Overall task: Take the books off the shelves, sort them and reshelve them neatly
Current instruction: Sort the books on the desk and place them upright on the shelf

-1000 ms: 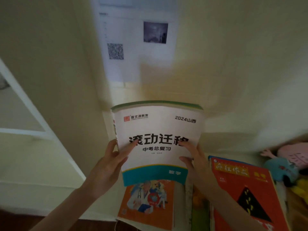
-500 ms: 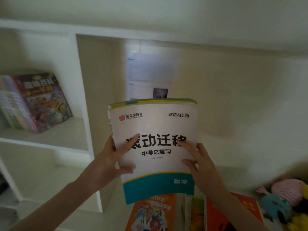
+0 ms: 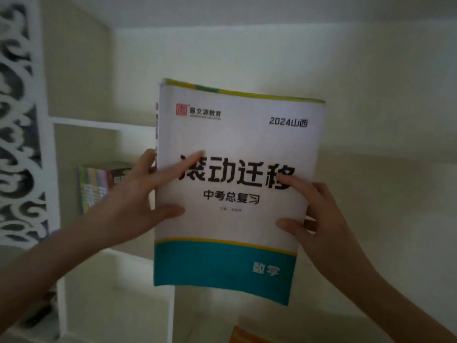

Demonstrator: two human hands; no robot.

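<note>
Both hands hold a big white book (image 3: 237, 184) up in front of the shelf (image 3: 103, 125). The left hand (image 3: 138, 194) grips its spine side, the right hand (image 3: 319, 219) its other edge. It looks thick, heavy and bendy, so holding both sides seems best.

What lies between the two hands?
The white book: the left hand grips its spine side, the right hand its other side. Head view shows it.

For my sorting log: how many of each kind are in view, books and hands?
White workbook, held: 1
Orange book, bottom edge: 1
Row of shelved books, blurred: 1
Hands: 2, left hand and right hand
Total: 5
</note>
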